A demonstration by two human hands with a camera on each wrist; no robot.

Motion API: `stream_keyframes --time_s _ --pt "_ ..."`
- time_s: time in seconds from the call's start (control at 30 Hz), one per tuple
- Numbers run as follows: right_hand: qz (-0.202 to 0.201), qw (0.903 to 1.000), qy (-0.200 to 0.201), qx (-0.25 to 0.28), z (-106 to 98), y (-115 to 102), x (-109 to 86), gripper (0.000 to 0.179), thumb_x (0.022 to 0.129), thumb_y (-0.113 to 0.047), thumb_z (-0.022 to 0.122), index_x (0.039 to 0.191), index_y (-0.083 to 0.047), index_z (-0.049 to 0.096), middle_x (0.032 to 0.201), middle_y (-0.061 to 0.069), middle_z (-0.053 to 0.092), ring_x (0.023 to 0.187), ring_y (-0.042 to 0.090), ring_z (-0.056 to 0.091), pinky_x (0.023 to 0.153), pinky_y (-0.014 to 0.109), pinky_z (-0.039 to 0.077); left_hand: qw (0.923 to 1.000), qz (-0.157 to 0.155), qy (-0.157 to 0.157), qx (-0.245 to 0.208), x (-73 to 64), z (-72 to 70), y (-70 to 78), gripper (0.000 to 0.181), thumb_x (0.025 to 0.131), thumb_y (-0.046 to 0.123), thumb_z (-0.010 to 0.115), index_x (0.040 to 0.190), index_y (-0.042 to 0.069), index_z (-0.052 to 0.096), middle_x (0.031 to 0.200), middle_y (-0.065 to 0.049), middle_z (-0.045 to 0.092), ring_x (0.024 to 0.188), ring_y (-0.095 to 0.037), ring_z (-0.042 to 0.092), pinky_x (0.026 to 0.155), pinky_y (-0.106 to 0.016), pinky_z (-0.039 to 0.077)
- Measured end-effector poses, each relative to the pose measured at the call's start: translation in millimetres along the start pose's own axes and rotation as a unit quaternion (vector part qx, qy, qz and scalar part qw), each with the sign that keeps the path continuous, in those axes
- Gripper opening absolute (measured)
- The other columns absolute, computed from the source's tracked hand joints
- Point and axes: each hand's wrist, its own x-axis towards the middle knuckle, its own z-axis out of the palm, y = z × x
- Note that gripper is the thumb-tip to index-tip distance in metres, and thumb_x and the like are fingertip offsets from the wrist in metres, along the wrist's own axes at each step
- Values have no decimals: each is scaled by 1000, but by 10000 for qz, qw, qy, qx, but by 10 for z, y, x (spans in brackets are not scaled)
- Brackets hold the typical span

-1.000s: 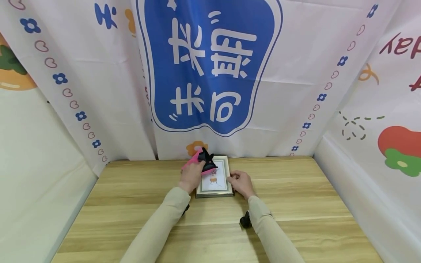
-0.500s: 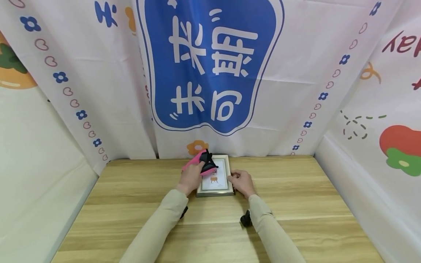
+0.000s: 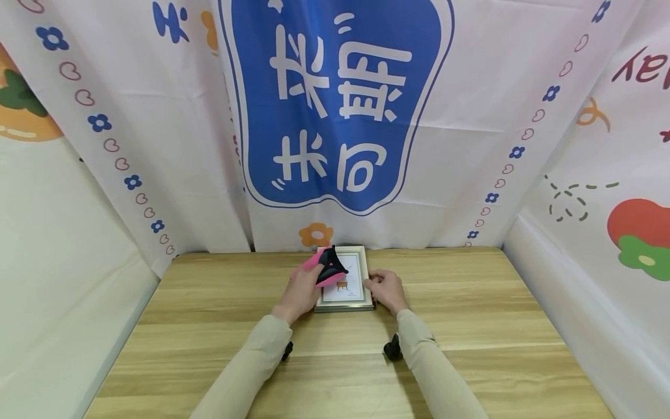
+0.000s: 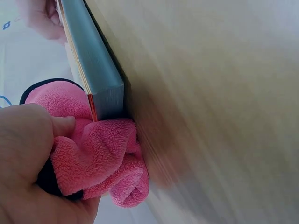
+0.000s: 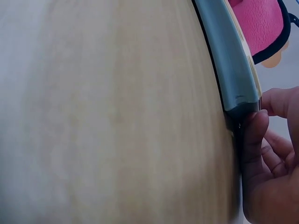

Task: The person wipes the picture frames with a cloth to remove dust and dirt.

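Observation:
A picture frame (image 3: 344, 308) with a pale border lies on the wooden table, close to the back edge. My left hand (image 3: 298, 294) grips a fluffy pink cloth (image 4: 100, 156) with a black edge. In the head view the cloth covers the upper left of the picture; in the left wrist view it bunches against the frame's corner and side. At the frame's right side, my right hand (image 3: 388, 291) pinches the border, its thumb (image 5: 256, 128) near the lower corner in the right wrist view. The picture shows a small orange drawing, partly hidden by the cloth.
The wooden table (image 3: 220, 349) extends around the frame on both sides and in front. Behind it hangs a white printed curtain (image 3: 450, 192) with a blue panel. Dark wrist-worn devices (image 3: 392, 348) show beside the forearms.
My left hand and the cloth have come down a little toward me along the frame's left part, and the cloth has tilted. The right hand stays at the frame's edge.

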Motion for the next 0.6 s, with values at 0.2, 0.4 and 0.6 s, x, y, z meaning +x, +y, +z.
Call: stream_keyframes --time_s 0.2,0.4,0.6 --pt "26 10000 3 13 -7 -17 22 37 94 -16 77 128 0 75 77 2 69 58 11 61 58 27 49 9992 195 311 -162 -98 19 20 36 90 -7 71 125 1 67 125 -19 73 121 -42 66 107 -57 52" --pt "-16 10000 7 -46 -6 -9 7 37 95 -16 77 128 0 75 76 1 69 57 11 61 59 27 49 9981 231 373 -422 -294 29 56 41 88 -9 70 127 2 66 119 -19 75 114 -41 69 101 -57 55" --pt "6 10000 15 -50 -11 12 -3 38 95 -17 76 130 -1 74 74 2 70 56 12 61 59 28 49 9981 243 460 -330 -458 32 117 50 82 -10 72 130 2 65 115 -21 76 110 -43 69 99 -57 55"
